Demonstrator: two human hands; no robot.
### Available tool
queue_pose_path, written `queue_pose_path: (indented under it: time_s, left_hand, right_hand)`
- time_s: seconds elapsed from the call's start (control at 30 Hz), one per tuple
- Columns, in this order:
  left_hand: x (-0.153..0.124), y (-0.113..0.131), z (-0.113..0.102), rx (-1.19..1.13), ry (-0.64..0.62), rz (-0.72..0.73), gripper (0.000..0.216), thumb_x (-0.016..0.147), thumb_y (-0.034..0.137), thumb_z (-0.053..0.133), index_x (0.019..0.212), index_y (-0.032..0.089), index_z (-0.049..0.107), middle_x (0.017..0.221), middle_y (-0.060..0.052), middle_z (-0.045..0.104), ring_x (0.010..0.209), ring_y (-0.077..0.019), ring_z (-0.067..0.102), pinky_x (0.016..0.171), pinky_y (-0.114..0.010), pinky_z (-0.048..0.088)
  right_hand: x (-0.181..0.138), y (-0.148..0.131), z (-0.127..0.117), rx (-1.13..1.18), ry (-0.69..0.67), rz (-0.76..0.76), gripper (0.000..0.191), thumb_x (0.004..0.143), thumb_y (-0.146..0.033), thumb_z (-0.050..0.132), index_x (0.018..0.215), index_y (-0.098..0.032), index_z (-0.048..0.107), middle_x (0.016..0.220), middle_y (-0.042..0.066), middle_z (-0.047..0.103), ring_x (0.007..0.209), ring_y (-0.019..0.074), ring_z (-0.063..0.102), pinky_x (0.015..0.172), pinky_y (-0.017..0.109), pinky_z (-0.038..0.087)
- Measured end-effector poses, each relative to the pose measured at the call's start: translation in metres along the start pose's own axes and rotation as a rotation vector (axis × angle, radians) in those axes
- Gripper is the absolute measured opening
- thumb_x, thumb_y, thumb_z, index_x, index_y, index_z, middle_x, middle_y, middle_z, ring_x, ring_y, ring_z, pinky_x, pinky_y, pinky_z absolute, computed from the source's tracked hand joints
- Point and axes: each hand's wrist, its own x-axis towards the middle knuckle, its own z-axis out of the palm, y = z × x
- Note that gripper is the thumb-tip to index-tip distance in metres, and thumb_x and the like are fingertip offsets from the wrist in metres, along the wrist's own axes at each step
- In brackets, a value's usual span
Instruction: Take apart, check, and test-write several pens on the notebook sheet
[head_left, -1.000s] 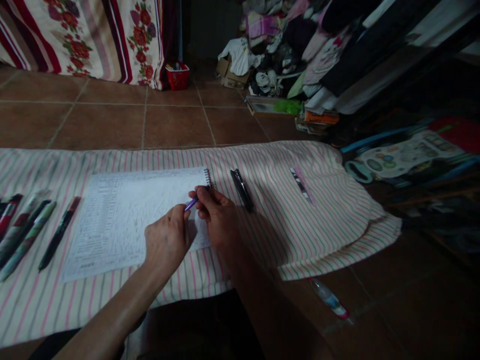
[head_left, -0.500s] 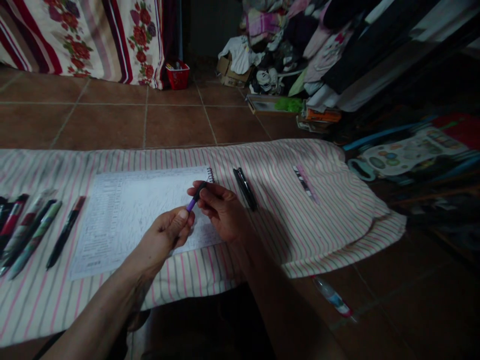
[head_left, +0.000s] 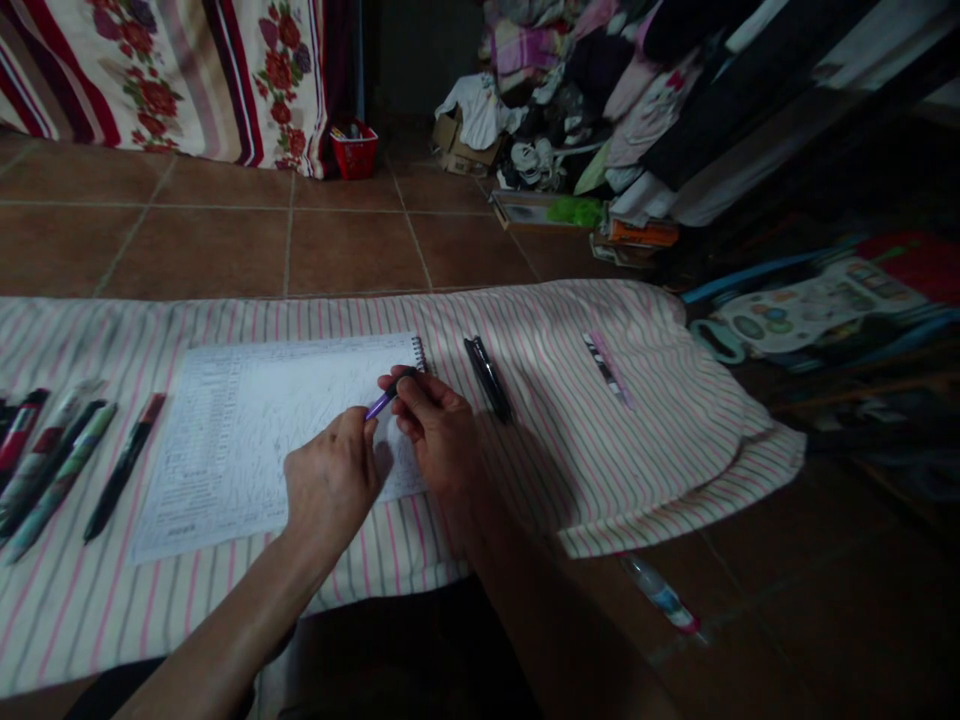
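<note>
Between my two hands is a purple pen (head_left: 380, 404) with a dark upper end, tilted up to the right above a spiral notepad (head_left: 262, 430). My left hand (head_left: 334, 470) is closed round the pen's lower part, back of the hand turned up, so that end is hidden. The thumb and fingers of my right hand (head_left: 439, 425) pinch the dark end. Right of the notepad lie black pens (head_left: 487, 378) side by side. A dark pen with a reddish end (head_left: 126, 468) rests along the notepad's left side.
Several pens (head_left: 56, 480) lie at the far left of the striped cloth (head_left: 540, 330). A pink and black-and-white strip-like item (head_left: 609, 370) is on the right. On the tiled floor are a plastic bottle (head_left: 661, 593), a red basket (head_left: 355, 152) and piled clothes (head_left: 525, 60).
My left hand has rolled over, its back now facing up, and covers more of the pen's lower part. My right hand keeps its pinch with little movement.
</note>
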Motion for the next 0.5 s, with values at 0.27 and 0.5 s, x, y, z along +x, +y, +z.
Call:
queue_pose_path:
  time_s: [0.27, 0.5]
  left_hand:
    - [0.001, -0.001, -0.004, -1.102, -0.460, -0.252, 0.036, 0.084, 0.052, 0.046, 0.069, 0.019, 0.045, 0.046, 0.008, 0.030, 0.043, -0.0078, 0.026, 0.046, -0.022, 0.024]
    - [0.004, -0.008, -0.016, -1.437, -0.682, -0.355, 0.034, 0.080, 0.042, 0.060, 0.065, 0.015, 0.048, 0.050, 0.009, 0.025, 0.042, -0.0028, 0.018, 0.043, -0.020, 0.012]
  right_hand:
    - [0.007, -0.015, -0.016, -0.083, -0.220, 0.064, 0.018, 0.069, -0.028, 0.070, 0.085, -0.021, 0.072, 0.088, 0.004, 0.073, 0.055, 0.0064, 0.046, 0.041, 0.020, 0.023]
    - [0.004, -0.018, -0.016, -0.055, -0.302, 0.066, 0.019, 0.071, -0.029, 0.070, 0.089, -0.022, 0.073, 0.090, 0.005, 0.073, 0.053, 0.0057, 0.042, 0.041, 0.020, 0.023]
